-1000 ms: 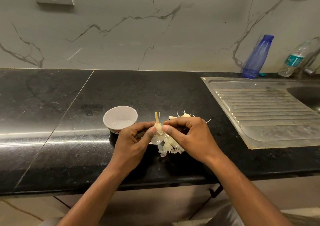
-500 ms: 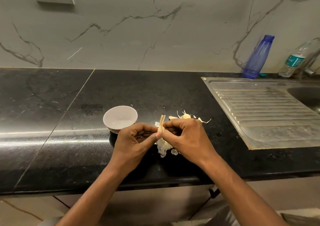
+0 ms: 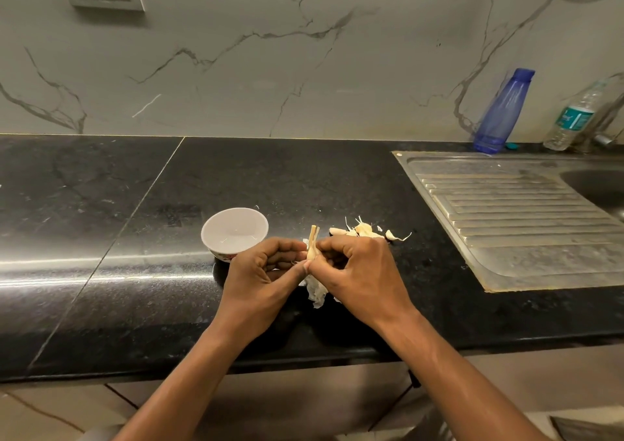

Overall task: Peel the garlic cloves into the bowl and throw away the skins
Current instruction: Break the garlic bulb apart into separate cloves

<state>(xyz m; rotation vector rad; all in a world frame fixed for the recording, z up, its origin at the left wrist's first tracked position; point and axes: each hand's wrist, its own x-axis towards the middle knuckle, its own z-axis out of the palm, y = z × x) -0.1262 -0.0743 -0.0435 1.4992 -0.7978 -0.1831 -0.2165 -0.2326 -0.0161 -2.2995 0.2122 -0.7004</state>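
Over the black counter (image 3: 304, 177), left hand (image 3: 260, 271) and right hand (image 3: 358, 271) have closed tighter than a second ago. Both pinch the garlic head (image 3: 312, 244), just right of the white bowl (image 3: 233, 228), which looks empty. Loose cloves (image 3: 363, 229) lie behind the right hand. Hanging skins (image 3: 315, 292) are now bunched smaller, so probably still breaking cloves off, no peeling yet.

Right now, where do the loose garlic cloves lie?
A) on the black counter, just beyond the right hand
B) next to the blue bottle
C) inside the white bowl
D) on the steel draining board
A: the loose garlic cloves lie on the black counter just beyond the right hand, which grips the garlic bulb together with the left hand; the white bowl shows none inside.
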